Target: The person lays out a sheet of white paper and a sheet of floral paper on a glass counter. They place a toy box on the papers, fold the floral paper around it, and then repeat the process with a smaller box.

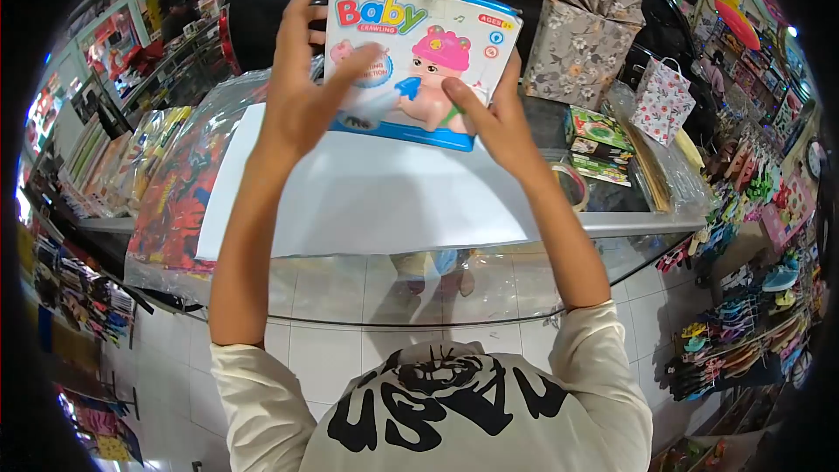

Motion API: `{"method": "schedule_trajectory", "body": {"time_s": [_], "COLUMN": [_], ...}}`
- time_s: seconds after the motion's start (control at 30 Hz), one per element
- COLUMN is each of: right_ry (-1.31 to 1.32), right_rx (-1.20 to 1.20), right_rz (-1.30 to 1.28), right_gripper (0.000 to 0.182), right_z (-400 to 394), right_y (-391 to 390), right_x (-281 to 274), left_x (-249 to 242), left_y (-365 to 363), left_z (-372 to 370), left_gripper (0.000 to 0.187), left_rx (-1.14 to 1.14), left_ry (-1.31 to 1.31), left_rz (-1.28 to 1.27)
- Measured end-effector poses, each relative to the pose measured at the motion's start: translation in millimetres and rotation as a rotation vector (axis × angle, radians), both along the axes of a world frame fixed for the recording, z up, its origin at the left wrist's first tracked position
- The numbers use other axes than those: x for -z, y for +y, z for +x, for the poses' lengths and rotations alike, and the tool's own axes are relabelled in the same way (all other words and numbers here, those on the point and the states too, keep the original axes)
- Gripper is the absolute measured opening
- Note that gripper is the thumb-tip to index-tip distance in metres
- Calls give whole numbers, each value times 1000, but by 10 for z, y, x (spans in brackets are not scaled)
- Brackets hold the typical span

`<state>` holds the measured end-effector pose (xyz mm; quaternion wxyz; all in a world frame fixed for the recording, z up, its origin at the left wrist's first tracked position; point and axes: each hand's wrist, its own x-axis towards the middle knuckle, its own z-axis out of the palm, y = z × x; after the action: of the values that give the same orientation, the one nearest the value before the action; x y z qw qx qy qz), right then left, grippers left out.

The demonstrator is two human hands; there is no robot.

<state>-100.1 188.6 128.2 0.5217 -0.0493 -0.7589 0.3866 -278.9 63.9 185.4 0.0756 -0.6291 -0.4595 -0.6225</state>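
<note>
A toy box (419,61) printed "Baby Crawling", with a doll in a pink hat on its front, is held up tilted above the counter. My left hand (306,92) grips its left side, the thumb across the front and the fingers spread along and behind the edge. At the lower right corner my right hand (498,118) clasps the box, thumb on the front, other fingers mostly hidden behind. Below lies a large white sheet of paper (384,201), partly shaded by the box and arms.
Patterned plastic packs (175,201) lie left on the glass counter (350,288). Toward the right are a tape roll (572,185), small green boxes (599,144), a floral wrapped package (581,35) and a small floral gift bag (664,100). Hanging goods (743,323) crowd the right side.
</note>
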Motion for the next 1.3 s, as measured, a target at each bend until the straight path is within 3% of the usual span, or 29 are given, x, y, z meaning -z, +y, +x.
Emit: {"method": "schedule_trajectory", "body": {"time_s": [0.03, 0.17, 0.3, 0.43, 0.57, 0.67, 0.9, 0.93, 0.97, 1.03, 1.1, 1.13, 1.2, 1.27, 1.3], "right_ry": [-46, -173, -294, -630, -910, -979, -1051, -1022, -990, -875, -712, -616, -800, -997, -945], "right_rx": [11, 54, 43, 81, -95, -197, -169, -46, 74, 264, 213, 186, 101, 100, 87], "right_rz": [57, 171, -30, -279, -460, -497, -655, -560, -460, -315, 77, 263, 381, 444, 444], "right_gripper": [85, 84, 81, 87, 81, 83, 97, 99, 100, 103, 93, 90, 90, 82, 77], "right_z": [6, -199, -372, -457, -497, -513, -473, -423, -366, -289, -271, -259, -235, -242, -247], "right_y": [1, 2, -17, 111, 150, 217, 271, 242, 203, 149, 85, 5, -270, -356, -336], "right_x": [-20, 92, 43, -191, -401, -335, -190, -205, -239, -262, -224, -219, -315, -289, -257], "left_x": [15, 318, 337, 291, 365, 527, 493, 480, 484, 541, 520, 564, 658, 347, 316], "left_y": [-72, -191, -230, -169, 11, 165, 86, 74, 56, -109, -306, -362, -449, -569, -631], "left_z": [-150, -554, -808, -956, -1099, -1307, -1273, -1343, -1547, -1805, -2125, -2242, -2380, -1987, -1902], "left_gripper": [74, 65, 59, 50, 48, 48, 39, 39, 38, 41, 58, 64, 79, 95, 92], "left_rx": [119, 20, 7, 116, -24, 89, 20, 36, 12, -140, -534, -626, -814, -601, -565], "left_ry": [-93, -119, -151, -241, -254, -201, -197, -224, -76, 218, 385, 371, 325, 41, 118], "left_rz": [-55, -226, -251, -358, -511, -583, -785, -806, -807, -563, -813, -969, -1276, -1512, -1473]}}
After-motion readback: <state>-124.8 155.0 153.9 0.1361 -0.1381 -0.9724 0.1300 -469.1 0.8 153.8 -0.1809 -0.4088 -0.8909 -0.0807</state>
